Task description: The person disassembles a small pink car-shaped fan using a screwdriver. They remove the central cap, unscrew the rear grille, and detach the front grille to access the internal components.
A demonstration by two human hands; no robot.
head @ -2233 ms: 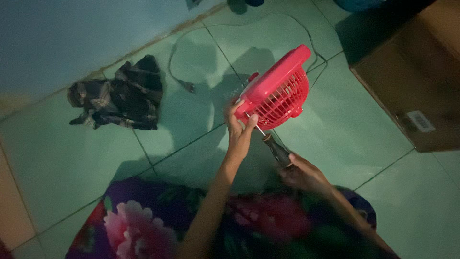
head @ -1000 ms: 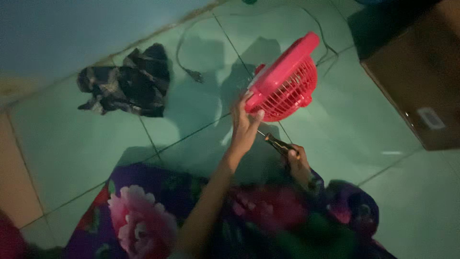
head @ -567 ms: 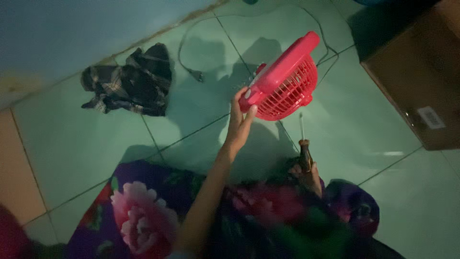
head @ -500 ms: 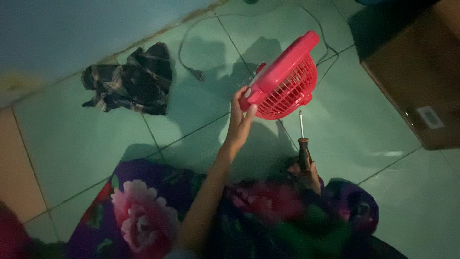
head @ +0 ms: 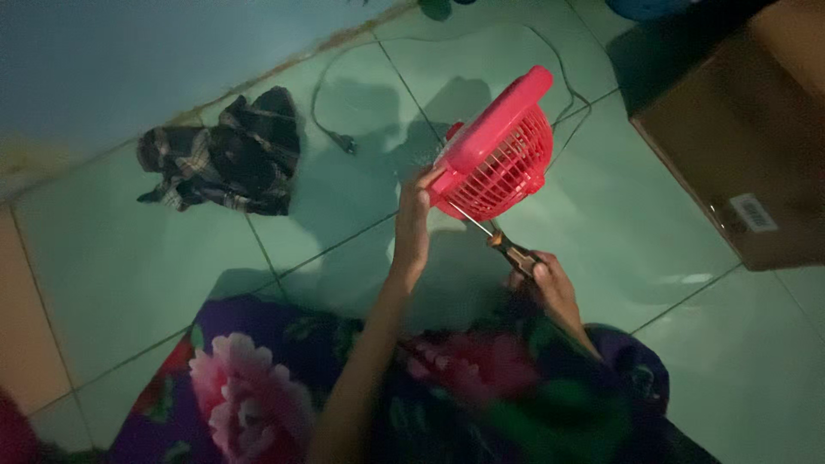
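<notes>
A small pink box fan [head: 503,146] with a grille is held tilted above the tiled floor. My left hand [head: 413,210] grips its lower corner. My right hand [head: 550,279] holds a screwdriver [head: 507,247] with a dark handle; its metal shaft points up-left and its tip meets the fan's bottom edge near my left fingers. The fan's black cord [head: 344,142] trails across the floor behind it to a plug.
A crumpled dark checked cloth [head: 228,159] lies on the green tiles to the left. A brown cardboard box [head: 743,146] stands at the right. My lap, in flowered purple fabric [head: 258,395], fills the bottom of the view.
Half a second ago the screwdriver stood upright, away from the fan. It is now laid over to the upper left with its tip against the fan's lower edge.
</notes>
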